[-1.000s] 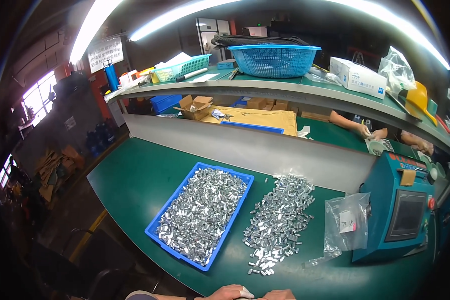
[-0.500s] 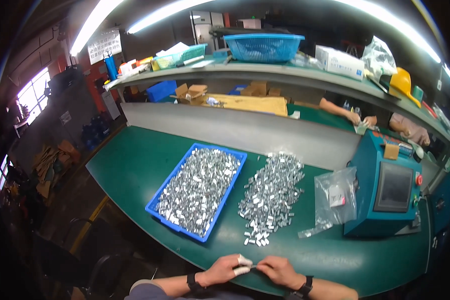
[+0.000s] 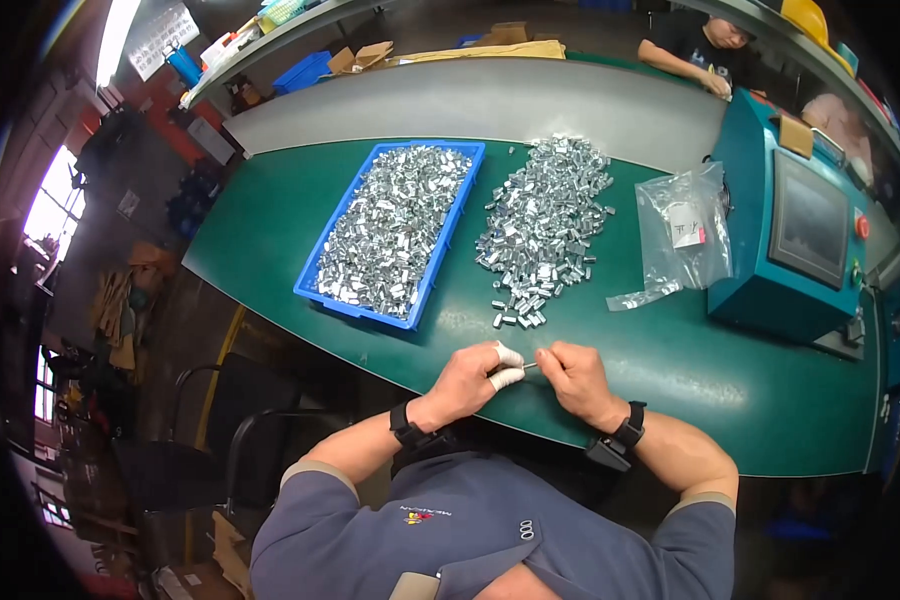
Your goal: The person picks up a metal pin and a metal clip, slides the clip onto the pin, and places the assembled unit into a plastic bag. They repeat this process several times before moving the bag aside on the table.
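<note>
Open green benchtop (image 3: 660, 370) right of right hand (image 3: 577, 380). Narrow lane between blue plastic tray (image 3: 360, 309) and metal-sleeve pile (image 3: 545, 225). Clear plastic bag (image 3: 675, 262), then teal screen-fronted machine (image 3: 782, 300), obstruct right side; grey partition (image 3: 570, 95) bars far edge.

A teal box-shaped machine (image 3: 770, 282) with a dark rectangular screen (image 3: 810, 218) is standing toward the right end of the green surface (image 3: 270, 222). A clear plastic bag (image 3: 670, 262) is lying just beside it. A long grey panel (image 3: 460, 105) is running along the far edge; beyond it, a co-worker (image 3: 692, 48) is leaning forward. A black chair (image 3: 257, 393) is standing at left.
</note>
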Demonstrator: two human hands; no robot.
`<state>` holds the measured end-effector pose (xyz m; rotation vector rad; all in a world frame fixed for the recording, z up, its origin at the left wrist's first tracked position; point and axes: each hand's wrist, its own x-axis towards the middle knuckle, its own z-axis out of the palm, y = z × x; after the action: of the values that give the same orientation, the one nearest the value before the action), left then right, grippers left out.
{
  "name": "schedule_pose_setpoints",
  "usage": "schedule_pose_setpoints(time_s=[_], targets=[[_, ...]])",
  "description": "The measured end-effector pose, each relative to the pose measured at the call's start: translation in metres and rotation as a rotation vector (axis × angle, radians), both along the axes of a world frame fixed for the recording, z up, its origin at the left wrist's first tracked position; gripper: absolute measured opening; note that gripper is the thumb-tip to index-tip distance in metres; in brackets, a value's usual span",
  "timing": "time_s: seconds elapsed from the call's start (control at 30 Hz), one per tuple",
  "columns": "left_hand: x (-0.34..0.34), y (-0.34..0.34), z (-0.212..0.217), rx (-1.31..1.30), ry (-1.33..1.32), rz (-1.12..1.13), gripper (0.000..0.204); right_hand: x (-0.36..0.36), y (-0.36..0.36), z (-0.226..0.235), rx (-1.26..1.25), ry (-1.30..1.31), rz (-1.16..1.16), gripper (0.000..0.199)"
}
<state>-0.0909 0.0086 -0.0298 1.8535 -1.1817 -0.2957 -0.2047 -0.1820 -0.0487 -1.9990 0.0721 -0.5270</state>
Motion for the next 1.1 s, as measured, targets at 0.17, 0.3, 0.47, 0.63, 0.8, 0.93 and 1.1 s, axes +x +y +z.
schedule_pose_setpoints(time_s=[0.17,0.3,0.47,0.63,0.8,0.93,1.1], targets=[[0.013,0.002,0.022,0.055,-0.239,-0.051,0.018,-0.003,0.0,-0.01,0.198,-0.01,-0.058,0.04],[0.066,0.014,0.038,0.065,-0.384,0.138,0.012,0.008,-0.014,-0.011,0.439,0.08,-0.155,0.041],[0.162,0.031,0.064,0.083,-0.594,0.493,0.019,0.012,-0.017,-0.011,0.518,0.076,-0.142,0.041],[0.138,-0.004,0.038,0.073,-0.509,0.231,0.025,0.014,-0.015,-0.017,0.563,0.057,-0.151,0.041],[0.107,-0.042,0.005,0.292,-0.292,0.129,0.024,0.012,-0.015,-0.014,0.574,0.073,-0.127,0.033],[0.101,-0.041,0.002,0.196,0.078,0.22,0.018,0.014,-0.017,-0.022,0.61,0.047,-0.132,0.021],[0.063,-0.028,0.002,-0.002,0.651,0.114,0.021,0.016,-0.019,-0.025,0.622,0.028,-0.127,0.018]])
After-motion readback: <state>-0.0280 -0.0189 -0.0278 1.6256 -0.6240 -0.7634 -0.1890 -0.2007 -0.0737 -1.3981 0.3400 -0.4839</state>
